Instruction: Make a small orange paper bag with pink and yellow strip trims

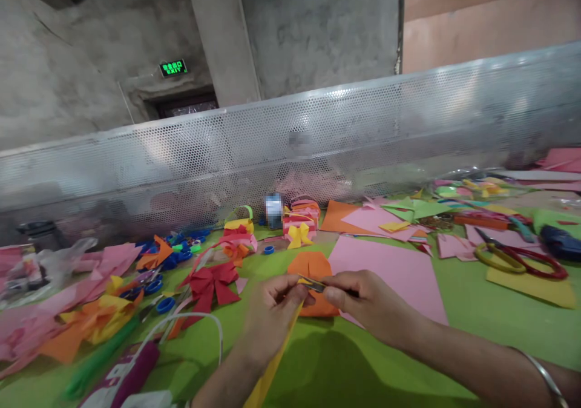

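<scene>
My left hand (pixel 276 308) pinches one end of a long yellow paper strip (pixel 271 375), which trails down toward the table's near edge. Facing it, my right hand (pixel 370 305) is closed around a slim dark metal tool (pixel 316 286). Its tip meets the strip at my left fingertips, and its exact kind is too small to make out. Behind and below both hands lies an orange paper piece (pixel 308 264) with a slit at the top, partly covered by my fingers. A large pink paper sheet (pixel 390 269) lies flat beyond my right hand.
Red-and-yellow-handled scissors (pixel 521 259) lie at the right. A red paper bow (pixel 211 284) and a purple glue gun (pixel 140 365) with a white cord are at the left. Small paper bags (pixel 302 217) stand by the perforated metal barrier (pixel 254 141). Paper scraps (pixel 100 320) cover the left side.
</scene>
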`<act>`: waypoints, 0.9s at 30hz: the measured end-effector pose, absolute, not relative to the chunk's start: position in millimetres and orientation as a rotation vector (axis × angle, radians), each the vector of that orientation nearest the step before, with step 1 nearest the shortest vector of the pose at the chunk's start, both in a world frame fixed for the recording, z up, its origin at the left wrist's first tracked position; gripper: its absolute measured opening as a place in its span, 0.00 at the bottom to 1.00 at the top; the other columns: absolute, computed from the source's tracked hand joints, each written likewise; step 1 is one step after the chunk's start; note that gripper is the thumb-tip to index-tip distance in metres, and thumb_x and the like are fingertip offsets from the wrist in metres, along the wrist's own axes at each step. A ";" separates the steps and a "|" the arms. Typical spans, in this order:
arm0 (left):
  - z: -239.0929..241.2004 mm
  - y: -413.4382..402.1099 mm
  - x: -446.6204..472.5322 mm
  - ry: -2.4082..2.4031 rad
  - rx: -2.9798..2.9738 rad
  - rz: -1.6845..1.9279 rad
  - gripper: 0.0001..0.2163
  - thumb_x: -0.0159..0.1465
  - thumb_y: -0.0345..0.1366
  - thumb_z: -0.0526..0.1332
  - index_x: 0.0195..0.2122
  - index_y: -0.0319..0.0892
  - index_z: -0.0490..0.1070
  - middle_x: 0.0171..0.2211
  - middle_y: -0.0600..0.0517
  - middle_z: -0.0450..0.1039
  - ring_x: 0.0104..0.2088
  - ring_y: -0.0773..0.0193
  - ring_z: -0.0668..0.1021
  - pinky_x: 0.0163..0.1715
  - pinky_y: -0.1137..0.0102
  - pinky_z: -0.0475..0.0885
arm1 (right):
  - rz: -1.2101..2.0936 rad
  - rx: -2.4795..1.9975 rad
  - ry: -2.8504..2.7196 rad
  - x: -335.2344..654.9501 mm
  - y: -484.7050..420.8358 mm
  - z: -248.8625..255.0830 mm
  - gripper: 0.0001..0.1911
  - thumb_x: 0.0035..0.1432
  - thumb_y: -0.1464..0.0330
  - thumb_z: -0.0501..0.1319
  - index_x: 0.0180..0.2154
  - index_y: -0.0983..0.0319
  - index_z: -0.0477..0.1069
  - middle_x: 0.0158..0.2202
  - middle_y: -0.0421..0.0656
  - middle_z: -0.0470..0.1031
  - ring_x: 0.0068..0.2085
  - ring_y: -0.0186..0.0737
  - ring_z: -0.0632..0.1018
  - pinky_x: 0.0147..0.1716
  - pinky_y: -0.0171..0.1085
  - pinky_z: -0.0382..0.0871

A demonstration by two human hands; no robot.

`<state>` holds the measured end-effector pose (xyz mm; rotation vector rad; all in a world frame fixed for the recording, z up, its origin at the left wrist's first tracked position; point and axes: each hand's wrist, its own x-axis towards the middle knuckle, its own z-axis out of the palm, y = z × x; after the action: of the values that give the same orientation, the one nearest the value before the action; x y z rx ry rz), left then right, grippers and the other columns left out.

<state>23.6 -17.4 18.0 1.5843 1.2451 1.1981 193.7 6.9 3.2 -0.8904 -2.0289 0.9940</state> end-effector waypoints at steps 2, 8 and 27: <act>17.0 -17.7 22.7 1.244 1.601 1.197 0.08 0.55 0.37 0.61 0.25 0.40 0.76 0.23 0.52 0.75 0.26 0.66 0.75 0.28 0.76 0.67 | 1.004 -0.883 -2.018 193.4 6.9 3.0 0.17 0.56 0.62 0.51 0.25 0.64 0.72 0.20 0.36 0.54 0.24 0.32 0.57 0.22 0.32 0.50; 16.1 -18.5 22.1 1.264 1.656 1.189 0.09 0.55 0.39 0.60 0.23 0.41 0.76 0.22 0.52 0.74 0.26 0.66 0.73 0.27 0.76 0.66 | 1.022 -0.882 -2.004 193.5 7.0 2.4 0.18 0.56 0.61 0.50 0.25 0.63 0.72 0.20 0.36 0.54 0.23 0.32 0.56 0.22 0.32 0.49; 16.2 -18.0 23.0 1.210 1.568 1.190 0.08 0.54 0.37 0.61 0.27 0.41 0.78 0.23 0.52 0.76 0.27 0.66 0.75 0.29 0.76 0.69 | 0.959 -0.885 -2.001 192.3 5.4 2.1 0.16 0.55 0.63 0.52 0.27 0.63 0.75 0.19 0.36 0.56 0.23 0.31 0.58 0.22 0.31 0.52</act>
<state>23.0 -18.0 16.2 1.5681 1.2100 1.1901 192.3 5.4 2.1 -0.8853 -2.0007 0.9592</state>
